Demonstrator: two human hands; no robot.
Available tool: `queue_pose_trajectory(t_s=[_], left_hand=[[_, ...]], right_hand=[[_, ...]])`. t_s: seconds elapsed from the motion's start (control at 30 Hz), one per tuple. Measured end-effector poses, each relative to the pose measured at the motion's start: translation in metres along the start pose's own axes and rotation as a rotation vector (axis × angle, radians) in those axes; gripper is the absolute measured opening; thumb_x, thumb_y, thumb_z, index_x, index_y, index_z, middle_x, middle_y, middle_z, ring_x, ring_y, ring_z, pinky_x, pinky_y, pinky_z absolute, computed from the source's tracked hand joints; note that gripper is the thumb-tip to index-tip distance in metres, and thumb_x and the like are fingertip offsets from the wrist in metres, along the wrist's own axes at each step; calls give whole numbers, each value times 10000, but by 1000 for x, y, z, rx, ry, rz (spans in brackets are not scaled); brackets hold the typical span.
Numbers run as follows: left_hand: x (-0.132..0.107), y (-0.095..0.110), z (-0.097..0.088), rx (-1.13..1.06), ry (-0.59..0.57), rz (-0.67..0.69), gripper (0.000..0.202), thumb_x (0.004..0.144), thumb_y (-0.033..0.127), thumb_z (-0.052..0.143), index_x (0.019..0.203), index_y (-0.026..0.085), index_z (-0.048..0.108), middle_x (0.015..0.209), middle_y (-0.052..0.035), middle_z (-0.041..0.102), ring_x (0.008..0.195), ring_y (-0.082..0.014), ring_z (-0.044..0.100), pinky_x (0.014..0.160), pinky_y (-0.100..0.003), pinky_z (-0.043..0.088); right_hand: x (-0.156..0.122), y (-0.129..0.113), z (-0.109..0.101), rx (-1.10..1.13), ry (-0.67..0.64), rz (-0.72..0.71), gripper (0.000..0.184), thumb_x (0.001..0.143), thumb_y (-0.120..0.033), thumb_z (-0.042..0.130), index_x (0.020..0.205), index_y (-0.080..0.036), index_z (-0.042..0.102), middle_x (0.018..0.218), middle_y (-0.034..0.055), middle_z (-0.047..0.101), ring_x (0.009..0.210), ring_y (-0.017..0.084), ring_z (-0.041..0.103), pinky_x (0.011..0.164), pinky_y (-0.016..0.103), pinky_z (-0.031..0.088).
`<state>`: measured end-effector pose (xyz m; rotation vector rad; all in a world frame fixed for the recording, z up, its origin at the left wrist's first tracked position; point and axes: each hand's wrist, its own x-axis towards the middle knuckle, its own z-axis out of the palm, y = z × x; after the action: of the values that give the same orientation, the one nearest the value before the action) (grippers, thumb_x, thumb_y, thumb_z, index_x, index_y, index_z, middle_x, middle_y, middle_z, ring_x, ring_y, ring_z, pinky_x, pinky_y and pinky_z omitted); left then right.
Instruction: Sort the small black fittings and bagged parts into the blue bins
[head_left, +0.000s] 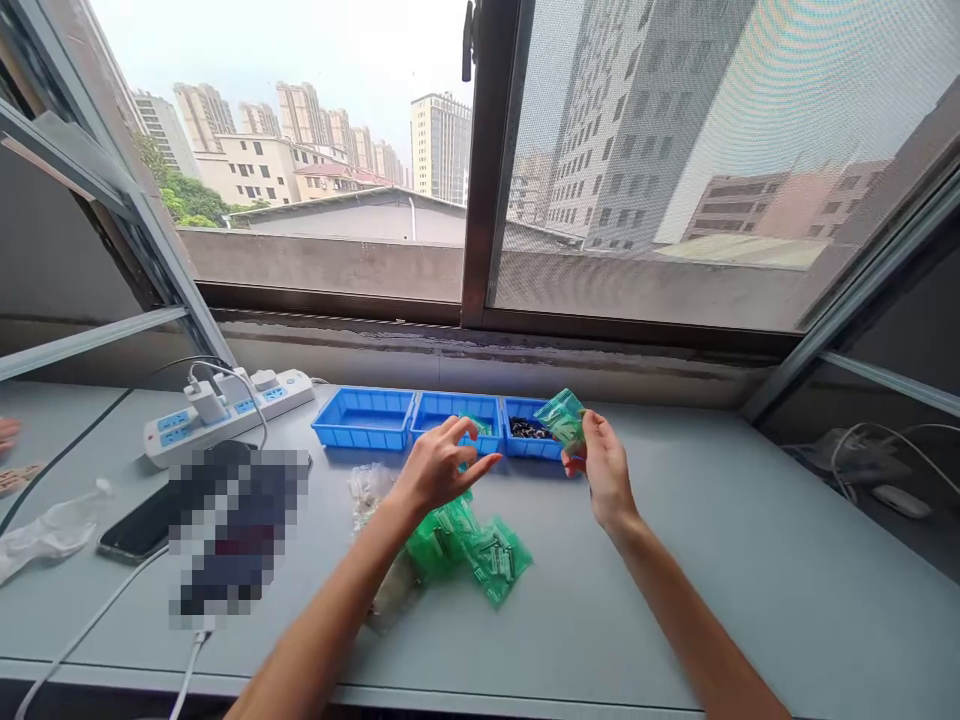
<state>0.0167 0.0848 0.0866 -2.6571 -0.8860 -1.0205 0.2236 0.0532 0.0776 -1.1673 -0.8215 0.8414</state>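
Note:
My right hand (606,462) pinches the edge of a small green plastic bag (564,418), raised over the right-hand blue bin (541,466). Small black parts (527,429) lie in that bin. Fingers curled but apart, my left hand (444,466) hovers in front of the middle blue bin (421,410), with nothing visible in its grasp. A bit of green shows inside the middle bin, partly hidden by that hand. Below, on the table, are more green plastic bags (498,560) with small pieces inside. A clear plastic bag (369,488) lies partly behind my left forearm.
The left blue bin (365,418) adjoins the others. Further left are a white power strip (281,398) with plugs, a phone (135,525), a blurred-out item (240,540) and white cables. Another person's hand (7,435) shows at the left edge. A window frame (484,200) rises behind the table.

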Motion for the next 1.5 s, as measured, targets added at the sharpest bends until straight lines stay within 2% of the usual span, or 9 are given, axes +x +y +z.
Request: queue_pose_trajectory(t_s=[0.2, 0.4, 0.47, 0.57, 0.67, 0.83, 1.0, 1.27, 1.5], left_hand=[[0, -2, 5, -81, 10, -86, 524, 914, 448, 440, 488, 202, 620, 822, -27, 624, 674, -122, 529, 573, -244, 406], [-1, -5, 7, -60, 103, -226, 585, 880, 492, 477, 388, 177, 487, 726, -27, 588, 669, -123, 523, 587, -240, 417], [-2, -4, 7, -78, 122, -238, 507, 846, 505, 531, 459, 177, 535, 787, -29, 589, 686, -125, 542, 591, -236, 432], [-2, -1, 8, -134, 115, -243, 296, 791, 494, 618, 750, 202, 648, 922, -33, 582, 711, -123, 574, 570, -220, 451], [-1, 1, 11, -183, 130, -225, 277, 779, 450, 654, 917, 210, 629, 967, -37, 571, 704, -115, 581, 551, -206, 462], [-2, 1, 13, -168, 152, -218, 144, 806, 322, 649, 739, 200, 611, 965, -33, 568, 704, -110, 572, 581, -213, 484], [-4, 1, 13, -149, 149, -192, 100, 778, 236, 676, 730, 195, 597, 984, -28, 558, 695, -101, 571, 564, -201, 485], [-3, -2, 14, -199, 248, -189, 260, 814, 442, 614, 787, 184, 624, 979, -45, 539, 640, -83, 561, 485, -180, 444], [-3, 3, 15, -100, 133, -239, 351, 803, 505, 592, 652, 196, 658, 944, -31, 571, 708, -108, 580, 495, -180, 415]], right_hand=[[-8, 6, 14, -83, -152, 35, 768, 483, -655, 735, 1035, -182, 488, 632, -33, 592, 439, 131, 557, 329, 212, 403], [-11, 12, 11, -282, -276, -93, 558, 611, -575, 691, 990, -178, 587, 742, 31, 671, 442, 126, 549, 369, 238, 428], [-15, 11, 9, -399, -302, -195, 446, 679, -517, 661, 981, -192, 619, 790, 37, 683, 440, 114, 525, 419, 254, 445], [-20, 10, 8, -534, -364, -357, 331, 740, -438, 626, 980, -211, 648, 890, 37, 679, 460, 97, 494, 494, 264, 459], [-24, 9, 9, -546, -442, -412, 314, 766, -432, 610, 987, -211, 638, 918, 36, 656, 477, 93, 500, 473, 244, 435], [-23, 6, 8, -505, -403, -493, 212, 812, -402, 578, 835, -200, 636, 884, 42, 652, 501, 98, 515, 439, 224, 395], [-22, 2, 5, -553, -377, -616, 187, 831, -290, 510, 748, -197, 649, 976, 68, 662, 558, 110, 567, 476, 232, 418], [-18, 7, 6, -488, -212, -493, 271, 799, -460, 569, 789, -190, 595, 971, 78, 679, 463, 117, 577, 436, 251, 427], [-18, 14, 11, -316, -201, -251, 449, 706, -565, 649, 928, -189, 543, 870, 44, 641, 397, 93, 527, 367, 234, 422]])
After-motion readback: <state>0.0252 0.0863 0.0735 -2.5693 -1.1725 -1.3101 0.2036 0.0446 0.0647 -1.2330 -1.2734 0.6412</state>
